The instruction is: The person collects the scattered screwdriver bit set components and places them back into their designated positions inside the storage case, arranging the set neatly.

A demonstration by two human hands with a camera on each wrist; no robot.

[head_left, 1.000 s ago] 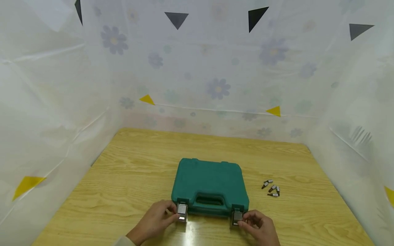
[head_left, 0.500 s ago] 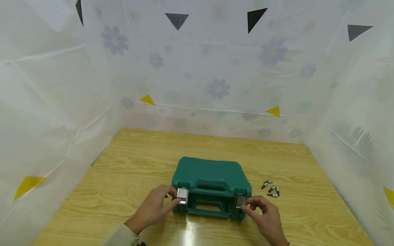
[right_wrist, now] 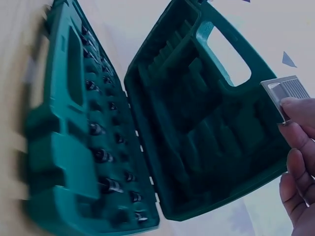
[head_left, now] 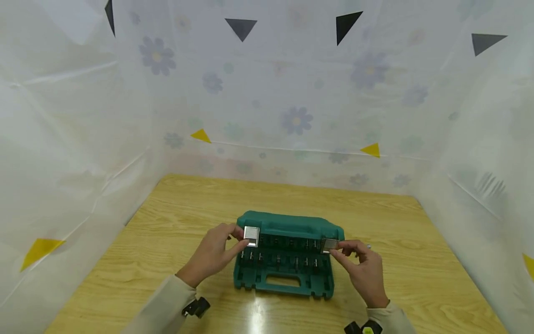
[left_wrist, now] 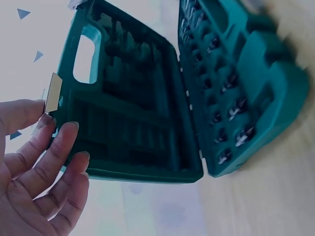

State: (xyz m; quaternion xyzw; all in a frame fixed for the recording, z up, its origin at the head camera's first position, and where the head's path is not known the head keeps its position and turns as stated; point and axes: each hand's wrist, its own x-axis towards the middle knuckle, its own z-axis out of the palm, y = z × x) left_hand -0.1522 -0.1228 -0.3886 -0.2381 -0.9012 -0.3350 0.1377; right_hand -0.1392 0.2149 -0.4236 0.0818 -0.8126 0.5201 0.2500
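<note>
Case (head_left: 258,278) on table (head_left: 187,208), lid (head_left: 288,222) part-raised: seemingly lid-opening step. Left hand (head_left: 213,250) pinches left latch (head_left: 251,235), right hand (head_left: 365,268) right latch (head_left: 328,244). Next move likely calls for swinging lid further back evenly, both hands level throughout.

Yellow wood-grain desk (head_left: 200,204), rounded far corners, white glare spot (head_left: 257,315) near the front. On it: dark-green plastic hinged case (head_left: 256,278), partly open; right of that, small silvery metal piece (head_left: 369,246), mostly hidden.

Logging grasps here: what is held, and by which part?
The green case lid, by its two metal latches: the left hand pinches one, the right hand the other.
</note>
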